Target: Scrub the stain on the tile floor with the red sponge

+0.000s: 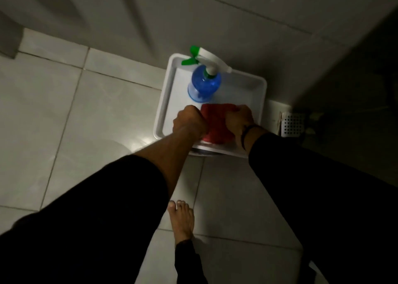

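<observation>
- Red sponge (217,122) lies in the white tray (165,102), near-side half, just in front of the blue spray bottle (203,85).
- Left hand (189,122) is curled at the sponge's left edge, right hand (238,120) at its right edge — sponge sits between the two, touching both.
- From my feed both hands look closed on the sponge's edges, fingers tucked under and hidden; I can't tell whether it's lifted off the tray or flat on it.
- Spray bottle stands upright at the tray's far side, green-and-white trigger head (200,56) pointing left.
- Tray rests on the tile floor (64,111) against the wall, beside a floor drain grate (294,122) on its right.
- Bare foot (182,219) on the tiles below the tray — black sleeves on both arms, dark band on the right wrist.
- Lighting is dim; no stain resolvable on the tiles from here.
</observation>
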`<action>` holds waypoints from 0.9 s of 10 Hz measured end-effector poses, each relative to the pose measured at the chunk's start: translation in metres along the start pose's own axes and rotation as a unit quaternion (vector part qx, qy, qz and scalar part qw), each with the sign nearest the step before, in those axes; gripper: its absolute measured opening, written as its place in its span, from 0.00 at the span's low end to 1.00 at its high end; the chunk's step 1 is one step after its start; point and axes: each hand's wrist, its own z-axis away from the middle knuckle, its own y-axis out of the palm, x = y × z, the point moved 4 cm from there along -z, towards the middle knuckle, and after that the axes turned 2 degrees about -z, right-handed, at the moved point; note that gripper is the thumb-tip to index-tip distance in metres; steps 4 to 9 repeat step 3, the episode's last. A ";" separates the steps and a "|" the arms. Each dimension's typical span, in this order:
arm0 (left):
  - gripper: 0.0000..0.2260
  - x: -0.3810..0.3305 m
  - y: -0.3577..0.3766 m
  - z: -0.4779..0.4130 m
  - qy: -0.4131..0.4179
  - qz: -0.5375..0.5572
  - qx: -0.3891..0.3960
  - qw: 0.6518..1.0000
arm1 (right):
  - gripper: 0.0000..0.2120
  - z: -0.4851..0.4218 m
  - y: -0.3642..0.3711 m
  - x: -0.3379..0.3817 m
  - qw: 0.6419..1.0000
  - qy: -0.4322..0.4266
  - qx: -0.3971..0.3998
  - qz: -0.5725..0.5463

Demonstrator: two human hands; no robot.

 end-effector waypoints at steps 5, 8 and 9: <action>0.21 -0.001 -0.001 0.007 0.053 -0.009 -0.102 0.993 | 0.34 0.019 -0.001 0.008 0.960 -0.063 -0.115 0.246; 0.21 -0.001 -0.001 0.007 0.053 -0.009 -0.102 0.993 | 0.34 0.019 -0.001 0.008 0.960 -0.063 -0.115 0.246; 0.21 -0.001 -0.001 0.007 0.053 -0.009 -0.102 0.993 | 0.34 0.019 -0.001 0.008 0.960 -0.063 -0.115 0.246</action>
